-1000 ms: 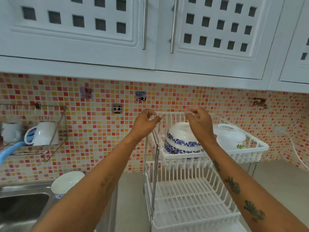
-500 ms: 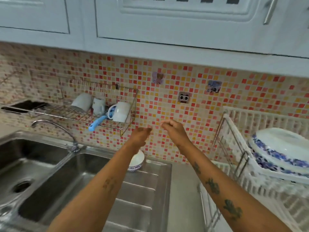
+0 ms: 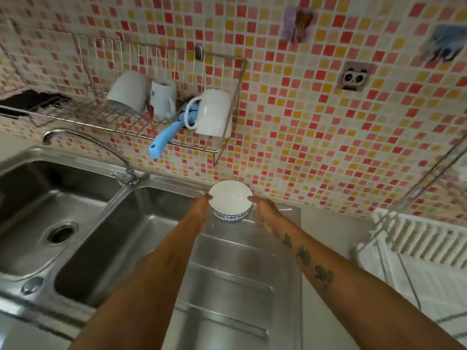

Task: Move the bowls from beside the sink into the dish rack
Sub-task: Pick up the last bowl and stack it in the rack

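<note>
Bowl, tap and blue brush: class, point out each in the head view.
bowl (image 3: 230, 199), head view, on its white inside.
tap (image 3: 83, 137), head view, on the curved spout.
blue brush (image 3: 161, 142), head view, on its handle.

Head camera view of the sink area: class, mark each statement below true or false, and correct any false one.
1. The bowl stands upright on the steel drainboard at the right of the sink. True.
2. The left hand and right hand are at opposite sides of the bowl. True.
3. The bowl holds soup. False: its white inside looks empty.
4. The wire shelf on the tiled wall holds only plates. False: it holds white mugs and a blue-handled brush.
5. Water runs from the tap. False: no water shows at the spout.
6. The white dish rack is at the right edge of the view. True.
</note>
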Motion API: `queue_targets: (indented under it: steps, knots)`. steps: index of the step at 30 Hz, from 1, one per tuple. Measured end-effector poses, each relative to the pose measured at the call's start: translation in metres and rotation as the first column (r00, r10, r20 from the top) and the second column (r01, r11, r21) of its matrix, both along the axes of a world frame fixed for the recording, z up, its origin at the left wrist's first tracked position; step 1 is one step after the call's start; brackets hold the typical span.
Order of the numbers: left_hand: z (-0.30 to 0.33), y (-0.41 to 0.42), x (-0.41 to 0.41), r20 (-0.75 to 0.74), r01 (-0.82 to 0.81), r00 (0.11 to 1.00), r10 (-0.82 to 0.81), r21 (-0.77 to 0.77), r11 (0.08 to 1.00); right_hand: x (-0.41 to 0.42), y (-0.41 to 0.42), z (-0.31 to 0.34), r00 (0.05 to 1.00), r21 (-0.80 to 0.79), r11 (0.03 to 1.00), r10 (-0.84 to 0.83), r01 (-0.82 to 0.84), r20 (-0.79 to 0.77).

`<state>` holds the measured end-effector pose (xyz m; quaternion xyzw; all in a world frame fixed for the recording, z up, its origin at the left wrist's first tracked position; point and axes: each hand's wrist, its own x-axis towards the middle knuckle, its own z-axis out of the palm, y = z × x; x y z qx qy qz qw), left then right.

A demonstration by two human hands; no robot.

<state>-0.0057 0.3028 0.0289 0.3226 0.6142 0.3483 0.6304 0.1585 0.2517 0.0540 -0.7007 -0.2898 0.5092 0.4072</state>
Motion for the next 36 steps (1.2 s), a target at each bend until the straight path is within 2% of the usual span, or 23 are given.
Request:
queue_targets:
  steps: [10, 16, 23, 27, 31, 34, 36]
  knots:
    - [-0.066, 0.04, 0.019, 0.077, -0.038, 0.996, 0.041, -0.045, 0.998, -0.007, 0.056, -0.073, 0.986, -0.067, 0.991, -0.123, 0.116, -0.112]
    - [-0.071, 0.033, 0.026, 0.136, -0.029, 0.99, 0.027, 0.013, 1.0, -0.016, 0.063, -0.089, 0.984, -0.064, 0.983, -0.174, 0.171, -0.049]
    - [-0.065, 0.023, 0.027, 0.24, -0.05, 0.97, 0.036, 0.052, 0.997, -0.015, 0.065, -0.09, 0.963, -0.045, 0.974, -0.225, 0.221, -0.15]
    - [-0.043, 0.003, 0.031, 0.275, -0.017, 0.961, -0.018, 0.124, 0.992, -0.01, 0.044, -0.072, 0.938, -0.025, 0.955, -0.293, 0.294, -0.186]
    - [-0.005, -0.026, 0.043, 0.366, 0.006, 0.927, -0.076, 0.19, 0.982, 0.001, 0.013, -0.024, 0.895, 0.098, 0.905, -0.385, 0.413, -0.224]
    - [0.032, -0.052, 0.053, 0.52, 0.107, 0.83, -0.203, 0.209, 0.972, 0.011, -0.02, 0.025, 0.863, 0.188, 0.853, -0.437, 0.487, -0.253]
    - [0.062, -0.068, 0.06, 0.613, 0.111, 0.754, -0.237, 0.237, 0.965, 0.016, -0.045, 0.058, 0.856, 0.261, 0.823, -0.437, 0.505, -0.277]
